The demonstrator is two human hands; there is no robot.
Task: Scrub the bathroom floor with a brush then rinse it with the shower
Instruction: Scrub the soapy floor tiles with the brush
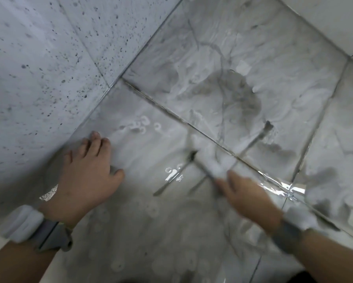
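The bathroom floor [222, 103] is grey marbled tile, wet and smeared with white soapy foam. My right hand [251, 199] grips the handle of a white brush [207, 158], whose head is blurred and lies on the floor near a dark grout line [171, 111]. My left hand [85, 170] rests flat on the wet tile beside the wall, fingers spread. The shower is not in view.
A speckled light-grey wall [49, 68] rises at the left and meets the floor along a diagonal edge. Another pale wall [334, 21] closes the top right corner. Both wrists carry a white and grey band [28, 225]. Thin dark shadows cross the tile near the brush.
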